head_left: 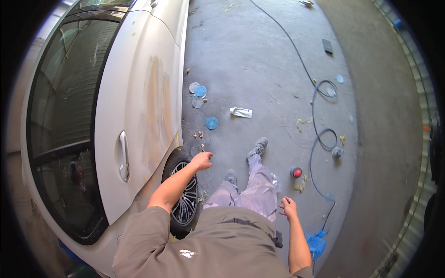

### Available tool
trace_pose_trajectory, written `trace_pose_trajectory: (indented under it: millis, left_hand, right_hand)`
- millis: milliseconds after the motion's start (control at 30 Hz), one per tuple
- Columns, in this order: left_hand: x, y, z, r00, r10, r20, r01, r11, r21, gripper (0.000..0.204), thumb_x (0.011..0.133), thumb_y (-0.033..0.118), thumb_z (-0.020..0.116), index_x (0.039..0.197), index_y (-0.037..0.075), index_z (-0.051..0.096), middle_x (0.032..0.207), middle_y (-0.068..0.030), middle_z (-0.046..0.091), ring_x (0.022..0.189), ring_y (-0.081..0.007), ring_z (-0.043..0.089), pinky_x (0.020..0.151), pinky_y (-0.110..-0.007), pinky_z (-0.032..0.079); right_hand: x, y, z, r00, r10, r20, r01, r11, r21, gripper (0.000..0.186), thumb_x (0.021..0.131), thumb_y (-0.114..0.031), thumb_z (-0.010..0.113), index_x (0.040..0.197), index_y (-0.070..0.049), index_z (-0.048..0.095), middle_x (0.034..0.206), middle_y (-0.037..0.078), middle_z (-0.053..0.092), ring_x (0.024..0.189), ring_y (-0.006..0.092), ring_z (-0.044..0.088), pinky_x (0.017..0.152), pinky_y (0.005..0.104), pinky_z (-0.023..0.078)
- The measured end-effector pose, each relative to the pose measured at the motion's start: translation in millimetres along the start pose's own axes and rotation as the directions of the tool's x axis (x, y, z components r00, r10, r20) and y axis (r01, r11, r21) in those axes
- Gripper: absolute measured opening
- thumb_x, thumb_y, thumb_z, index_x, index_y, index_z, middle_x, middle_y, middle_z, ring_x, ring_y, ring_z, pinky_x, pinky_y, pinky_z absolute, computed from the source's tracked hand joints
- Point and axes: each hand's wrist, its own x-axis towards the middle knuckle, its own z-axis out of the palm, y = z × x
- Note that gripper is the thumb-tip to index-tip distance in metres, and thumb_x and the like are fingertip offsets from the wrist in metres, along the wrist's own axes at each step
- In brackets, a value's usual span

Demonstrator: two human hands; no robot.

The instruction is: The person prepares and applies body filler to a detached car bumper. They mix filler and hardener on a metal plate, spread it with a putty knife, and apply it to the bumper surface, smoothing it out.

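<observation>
My left hand (202, 161) hangs in the air above the front of the car wheel (184, 194), with loosely bent fingers and nothing in them. Beside my right hip, my right hand (289, 207) is also free, its fingers slightly apart. To my left stands a pale car; its door (116, 83) carries a long sanded patch (155, 106) with beige and brown bands. A chrome handle (124, 155) sits on the door. Ahead of my feet, a white squeeze tube (241, 112) lies on the grey floor.
Sanding discs (200, 91) lie near the car, with a single blue disc (212, 123) closer to me. A dark hose (311, 139) loops along the right. Near it are a red-topped round object (295, 172), a blue plastic bag (316, 244), a dark block (327, 46) and yellowish scraps (301, 183).
</observation>
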Motion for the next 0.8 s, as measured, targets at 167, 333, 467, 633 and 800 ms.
trace_pose_trajectory:
  millis: [167,333,467,633,800]
  left_hand:
    - [118.8,37.5,-5.3,0.998,-0.045,0.039,0.042,0.996,0.082,0.057,0.087,0.018,0.065,0.143,0.009,0.066,0.14,-0.0166,0.07,0.134,-0.0353,0.064,0.113,-0.046,0.053]
    - [277.8,27.3,21.2,0.989,-0.145,-0.004,0.144,0.982,0.12,0.056,0.085,0.018,0.072,0.14,0.006,0.067,0.143,-0.0223,0.065,0.135,-0.0385,0.061,0.116,-0.046,0.049]
    - [429.6,-1.2,41.9,0.998,-0.058,0.004,0.053,0.941,0.334,0.049,0.083,0.013,0.07,0.131,0.004,0.065,0.128,-0.0212,0.068,0.123,-0.0398,0.064,0.105,-0.049,0.054]
    - [609.1,-38.7,72.3,0.962,0.159,-0.221,-0.018,0.848,0.53,0.04,0.098,0.012,0.054,0.137,0.001,0.058,0.126,-0.0215,0.066,0.121,-0.039,0.064,0.107,-0.049,0.053]
    - [689.5,-63.0,99.6,0.994,-0.034,-0.1,0.089,0.776,0.625,0.03,0.1,0.017,0.054,0.125,0.005,0.065,0.132,-0.0138,0.069,0.129,-0.0359,0.062,0.11,-0.049,0.049]
  right_hand:
    - [116.7,-139.6,31.6,0.979,-0.139,0.15,0.191,0.88,-0.434,0.097,0.093,-0.055,0.077,0.167,-0.006,0.037,0.165,0.027,0.044,0.146,0.043,0.052,0.118,0.0476,0.048]
    - [177.7,-215.7,78.9,0.974,-0.056,0.218,0.195,0.694,-0.693,0.124,0.08,-0.051,0.088,0.172,-0.007,0.019,0.175,0.033,0.015,0.158,0.049,0.033,0.126,0.0485,0.038]
    - [199.9,-236.7,94.0,0.993,-0.051,0.107,0.112,0.71,-0.695,0.117,0.078,-0.042,0.092,0.17,-0.011,0.027,0.171,0.032,0.023,0.152,0.0541,0.036,0.125,0.0534,0.039]
    - [221.9,-236.9,90.8,0.977,-0.211,0.001,0.174,0.8,-0.574,0.102,0.073,-0.034,0.095,0.159,-0.01,0.043,0.16,0.03,0.036,0.144,0.0528,0.043,0.118,0.0577,0.042]
    - [229.7,-230.8,89.4,0.968,-0.246,-0.046,0.189,0.839,-0.51,0.092,0.072,-0.034,0.094,0.151,-0.009,0.052,0.158,0.029,0.038,0.141,0.0515,0.045,0.114,0.0581,0.044]
